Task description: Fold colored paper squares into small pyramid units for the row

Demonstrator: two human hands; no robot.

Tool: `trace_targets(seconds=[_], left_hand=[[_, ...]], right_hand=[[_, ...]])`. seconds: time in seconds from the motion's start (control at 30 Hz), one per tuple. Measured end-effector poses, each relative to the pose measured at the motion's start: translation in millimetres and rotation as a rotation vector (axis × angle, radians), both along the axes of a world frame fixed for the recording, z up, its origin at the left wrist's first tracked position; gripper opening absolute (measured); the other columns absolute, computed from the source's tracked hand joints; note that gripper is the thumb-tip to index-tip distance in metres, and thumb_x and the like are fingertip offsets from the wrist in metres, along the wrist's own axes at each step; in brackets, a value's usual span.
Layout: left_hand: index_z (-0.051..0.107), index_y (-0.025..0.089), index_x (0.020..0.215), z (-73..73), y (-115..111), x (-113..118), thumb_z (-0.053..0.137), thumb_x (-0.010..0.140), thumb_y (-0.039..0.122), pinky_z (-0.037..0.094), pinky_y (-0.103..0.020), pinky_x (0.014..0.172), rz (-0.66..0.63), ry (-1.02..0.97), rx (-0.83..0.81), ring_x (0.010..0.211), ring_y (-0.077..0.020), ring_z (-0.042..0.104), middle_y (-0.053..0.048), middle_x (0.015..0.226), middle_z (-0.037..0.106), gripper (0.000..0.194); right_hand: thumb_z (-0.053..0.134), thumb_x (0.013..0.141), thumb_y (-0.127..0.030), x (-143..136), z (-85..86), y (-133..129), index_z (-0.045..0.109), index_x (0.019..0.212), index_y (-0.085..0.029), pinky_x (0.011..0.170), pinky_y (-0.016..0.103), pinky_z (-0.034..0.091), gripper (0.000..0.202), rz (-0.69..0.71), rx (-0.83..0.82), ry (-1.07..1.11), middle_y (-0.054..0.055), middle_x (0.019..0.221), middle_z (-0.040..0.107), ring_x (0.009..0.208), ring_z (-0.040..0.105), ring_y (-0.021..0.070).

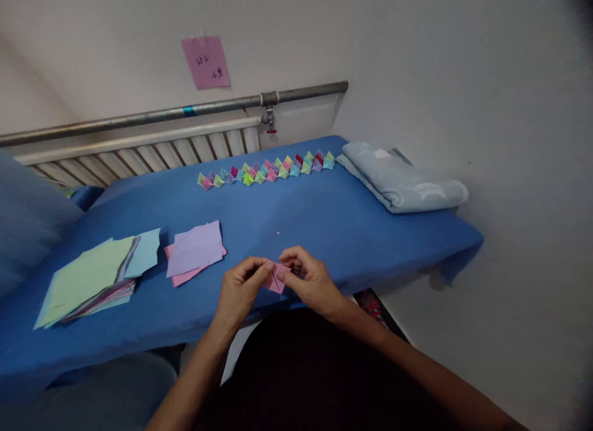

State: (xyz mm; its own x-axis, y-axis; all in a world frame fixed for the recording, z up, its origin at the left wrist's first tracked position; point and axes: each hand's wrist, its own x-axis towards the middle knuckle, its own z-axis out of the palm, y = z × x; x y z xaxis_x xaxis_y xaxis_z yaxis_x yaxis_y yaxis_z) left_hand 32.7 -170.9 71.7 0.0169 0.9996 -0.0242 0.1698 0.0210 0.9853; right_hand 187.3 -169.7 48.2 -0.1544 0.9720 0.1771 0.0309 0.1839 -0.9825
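A small pink folded paper (275, 284) is held over the near edge of the blue-covered table, with a crease or slit line across its face. My left hand (241, 287) pinches its left side between thumb and fingers. On the right side, my right hand (315, 281) grips it with the thumb on top and the fingers curled behind. To the left lie a purple paper sheet (197, 248) and a pink sheet (186, 278) partly beneath it. Toward the back stands a double row of colourful folded paper pieces (272, 173).
A stack of coloured paper (90, 273) lies at the left of the blue cloth (152, 320). A folded light-blue blanket (403, 184) rests at the back right. Behind are a radiator (152, 153), a metal pipe (139, 118) and a pink note (206, 62) on the wall.
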Motion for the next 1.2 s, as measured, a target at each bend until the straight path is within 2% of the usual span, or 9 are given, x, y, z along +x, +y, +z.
trace_targets(seconds=[0.1, 0.2, 0.27, 0.43, 0.57, 0.73, 0.93, 1.1, 1.2], left_hand=[[0.072, 0.019, 0.072, 0.0, 2, -2, 0.069, 0.072, 0.043, 0.04, -0.021, 0.061, 0.048, 0.033, -0.007, 0.063, -0.0104, 0.051, 0.003, 0.064, 0.062, 0.025], [0.071, 0.019, 0.07, -0.1, 5, -3, 0.068, 0.071, 0.043, 0.04, -0.021, 0.063, 0.109, 0.01, -0.019, 0.065, -0.0107, 0.05, 0.003, 0.065, 0.061, 0.024], [0.069, 0.019, 0.067, -0.6, 7, -3, 0.068, 0.071, 0.043, 0.039, -0.022, 0.063, 0.131, 0.007, -0.009, 0.065, -0.0109, 0.049, 0.003, 0.064, 0.059, 0.024], [0.066, 0.017, 0.065, -3.6, 10, -2, 0.068, 0.07, 0.042, 0.037, -0.022, 0.06, 0.132, -0.02, -0.003, 0.061, -0.0104, 0.044, 0.004, 0.06, 0.055, 0.025], [0.064, 0.016, 0.063, -6.9, 11, 0, 0.071, 0.068, 0.042, 0.035, -0.022, 0.059, 0.137, -0.101, -0.035, 0.06, -0.0093, 0.042, 0.004, 0.059, 0.052, 0.027], [0.06, 0.016, 0.059, -11.4, 13, 1, 0.076, 0.063, 0.042, 0.03, -0.021, 0.054, 0.166, -0.294, -0.083, 0.055, -0.0072, 0.035, 0.006, 0.055, 0.045, 0.031], [0.065, 0.015, 0.064, -9.7, 15, 0, 0.077, 0.062, 0.043, 0.032, -0.021, 0.056, 0.156, -0.199, -0.072, 0.056, -0.0074, 0.04, 0.005, 0.058, 0.052, 0.031], [0.062, 0.015, 0.06, -13.7, 18, 0, 0.078, 0.06, 0.043, 0.03, -0.021, 0.054, 0.159, -0.282, -0.094, 0.054, -0.0068, 0.037, 0.006, 0.055, 0.049, 0.032], [0.062, 0.015, 0.059, -14.7, 19, 0, 0.079, 0.059, 0.044, 0.03, -0.021, 0.053, 0.15, -0.261, -0.098, 0.054, -0.0069, 0.037, 0.006, 0.054, 0.049, 0.033]], right_hand=[[0.064, 0.076, -0.03, 0, 0.0, 2, 0.055, 0.096, -0.023, 0.058, 0.023, 0.041, 0.023, 0.065, -0.148, 0.05, -0.004, 0.073, 0.057, 0.062, 0.053, 0.0095], [0.06, 0.08, -0.035, 2, 2.5, 2, 0.058, 0.083, -0.02, 0.053, 0.022, 0.038, 0.015, 0.173, -0.268, 0.005, -0.003, 0.068, 0.057, 0.057, 0.049, 0.0082], [0.06, 0.08, -0.036, 3, 4.2, 1, 0.058, 0.075, -0.019, 0.052, 0.022, 0.037, 0.018, 0.235, -0.324, -0.028, -0.002, 0.067, 0.058, 0.055, 0.048, 0.0077], [0.064, 0.075, -0.03, 2, 3.8, -1, 0.059, 0.069, -0.018, 0.046, 0.021, 0.033, 0.014, 0.253, -0.425, -0.046, -0.004, 0.06, 0.054, 0.049, 0.044, 0.0067], [0.062, 0.075, -0.027, 0, 0.9, -1, 0.058, 0.065, -0.018, 0.046, 0.02, 0.034, 0.014, 0.209, -0.463, 0.012, -0.003, 0.059, 0.055, 0.05, 0.046, 0.0066], [0.063, 0.074, -0.03, 0, -2.0, 0, 0.058, 0.066, -0.018, 0.045, 0.019, 0.033, 0.016, 0.2, -0.45, 0.064, -0.004, 0.057, 0.055, 0.047, 0.045, 0.0057], [0.063, 0.074, -0.03, -2, -3.5, 1, 0.058, 0.067, -0.018, 0.044, 0.019, 0.034, 0.015, 0.217, -0.473, 0.077, -0.004, 0.06, 0.056, 0.047, 0.045, 0.0054], [0.063, 0.074, -0.033, -2, -5.5, -1, 0.055, 0.067, -0.018, 0.043, 0.018, 0.034, 0.018, 0.216, -0.494, 0.127, -0.004, 0.06, 0.055, 0.048, 0.046, 0.0052], [0.064, 0.075, -0.033, -1, -5.0, -1, 0.056, 0.07, -0.018, 0.043, 0.018, 0.034, 0.018, 0.23, -0.503, 0.121, -0.004, 0.062, 0.055, 0.049, 0.046, 0.0053]])
